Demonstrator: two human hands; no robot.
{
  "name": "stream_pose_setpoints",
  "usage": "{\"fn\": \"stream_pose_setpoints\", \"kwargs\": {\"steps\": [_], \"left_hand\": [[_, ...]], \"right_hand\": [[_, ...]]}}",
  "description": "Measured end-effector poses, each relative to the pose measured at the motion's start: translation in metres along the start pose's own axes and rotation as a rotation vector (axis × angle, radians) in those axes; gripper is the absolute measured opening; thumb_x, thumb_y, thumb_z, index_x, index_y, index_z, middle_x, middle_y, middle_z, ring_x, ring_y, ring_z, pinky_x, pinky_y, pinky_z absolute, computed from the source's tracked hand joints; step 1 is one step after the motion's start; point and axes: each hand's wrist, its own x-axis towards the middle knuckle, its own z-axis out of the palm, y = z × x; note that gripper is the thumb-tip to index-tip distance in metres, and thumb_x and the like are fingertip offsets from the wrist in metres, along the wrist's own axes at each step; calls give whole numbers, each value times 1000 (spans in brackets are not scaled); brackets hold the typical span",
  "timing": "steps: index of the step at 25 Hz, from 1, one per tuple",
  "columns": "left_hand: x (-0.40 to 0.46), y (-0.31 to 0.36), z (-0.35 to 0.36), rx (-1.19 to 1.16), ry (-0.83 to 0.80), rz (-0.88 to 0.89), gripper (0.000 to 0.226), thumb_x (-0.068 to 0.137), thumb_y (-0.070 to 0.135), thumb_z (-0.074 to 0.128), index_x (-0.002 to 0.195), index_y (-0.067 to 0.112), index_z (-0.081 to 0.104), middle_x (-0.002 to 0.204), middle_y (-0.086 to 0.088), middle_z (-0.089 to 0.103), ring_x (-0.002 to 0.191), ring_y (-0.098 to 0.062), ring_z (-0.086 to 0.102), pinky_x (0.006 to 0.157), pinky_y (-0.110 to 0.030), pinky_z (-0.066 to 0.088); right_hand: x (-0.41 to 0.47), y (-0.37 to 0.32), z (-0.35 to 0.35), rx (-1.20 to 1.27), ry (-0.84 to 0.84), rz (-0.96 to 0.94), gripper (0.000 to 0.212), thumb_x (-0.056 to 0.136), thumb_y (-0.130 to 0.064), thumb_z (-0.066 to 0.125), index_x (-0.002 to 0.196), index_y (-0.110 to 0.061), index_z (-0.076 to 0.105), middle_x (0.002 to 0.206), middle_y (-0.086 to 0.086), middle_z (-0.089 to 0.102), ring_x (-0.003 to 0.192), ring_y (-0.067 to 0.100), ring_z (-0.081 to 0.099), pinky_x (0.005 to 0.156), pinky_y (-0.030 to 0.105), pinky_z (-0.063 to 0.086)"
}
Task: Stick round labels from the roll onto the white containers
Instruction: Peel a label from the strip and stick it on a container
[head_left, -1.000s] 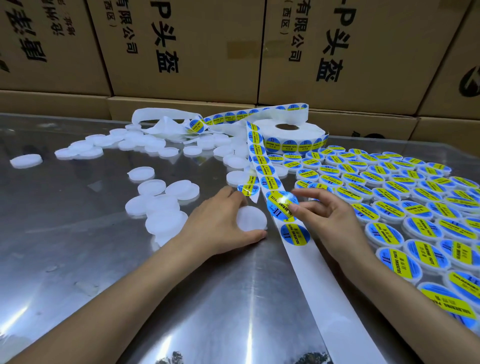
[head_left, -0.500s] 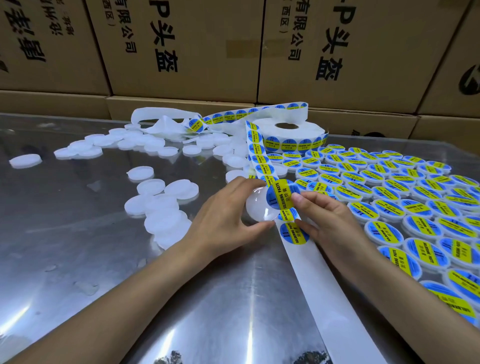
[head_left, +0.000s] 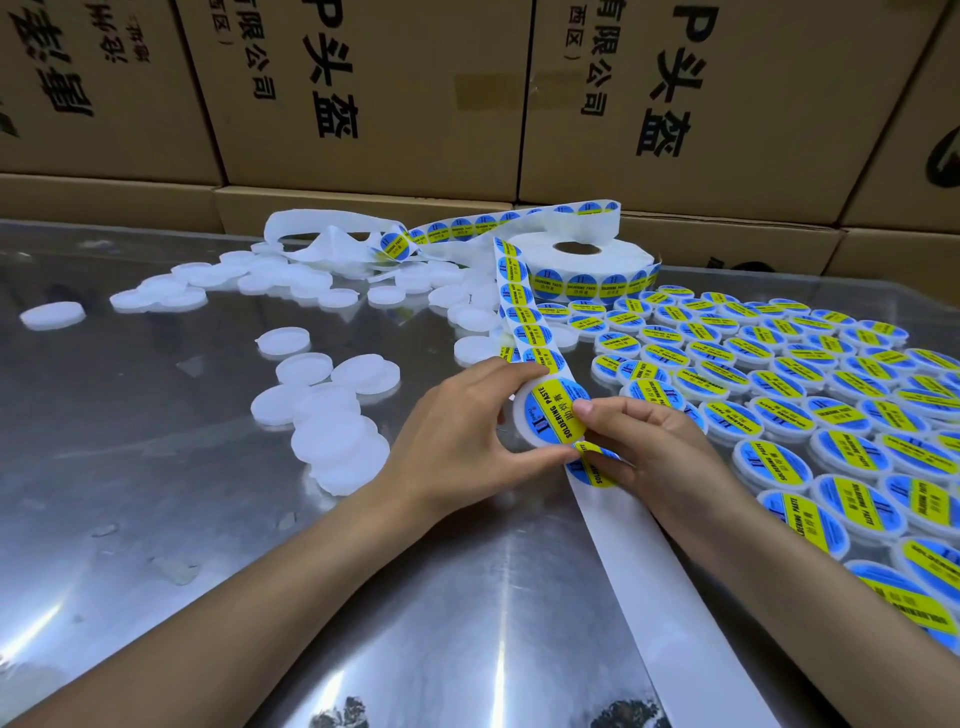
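Observation:
My left hand (head_left: 457, 431) holds a round white container (head_left: 524, 415) tilted up off the table, thumb below and fingers over its top edge. A blue and yellow round label (head_left: 553, 413) lies on its face, and the thumb of my right hand (head_left: 654, 447) presses on the label's right side. The label roll (head_left: 582, 265) stands at the back, and its strip (head_left: 524, 317) runs down to my hands. Bare backing paper (head_left: 654, 582) trails toward me. One more label (head_left: 595, 470) sits on the strip under my right fingers.
Several unlabelled white containers (head_left: 332, 410) lie scattered left and behind on the shiny metal table (head_left: 156, 467). Several labelled containers (head_left: 779, 384) fill the right side in rows. Cardboard boxes (head_left: 374, 93) wall off the back. Crumpled backing (head_left: 322, 234) lies near the roll.
My left hand lifted the white container from the table and tilted it up. My right hand peeled a label off the strip, laid it on the container and now presses it down.

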Motion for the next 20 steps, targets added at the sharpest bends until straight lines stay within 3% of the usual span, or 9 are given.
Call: {"fn": "stream_pose_setpoints", "kwargs": {"steps": [4,11,14,17,20], "left_hand": [[0,2,0,-3,-4,2,63,65,54,79,115,21,63,103,13,65,82,8,48,75,-17,47],[-1,6,-1,2,16,0,60,63,55,79,111,21,65,100,12,65,74,18,43,69,-8,37],[-1,9,-1,10,18,6,60,63,55,79,109,20,65,99,12,65,74,13,44,68,-10,38],[-1,10,-1,1,42,1,59,60,56,78,105,20,67,96,11,67,77,7,49,70,-15,44],[1,11,-2,-45,72,-16,54,58,55,77,99,21,68,90,12,68,78,1,58,69,-18,47]], "right_hand": [[-3,-2,2,-14,16,-11,10,81,-15,67,77,-6,66,75,4,65,73,13,62,86,34,53],[-4,-2,6,4,20,-41,10,80,-14,67,73,-7,64,58,-5,63,56,7,61,74,29,56],[-4,0,7,-64,52,-74,10,81,-15,69,73,-9,66,58,-4,62,57,9,59,70,28,56],[-4,3,10,-170,90,-207,9,82,-11,69,77,-5,63,64,2,63,55,7,58,51,16,48],[-4,3,11,-329,85,-419,9,82,-6,68,77,-8,60,67,1,61,58,6,56,56,15,45]]}}
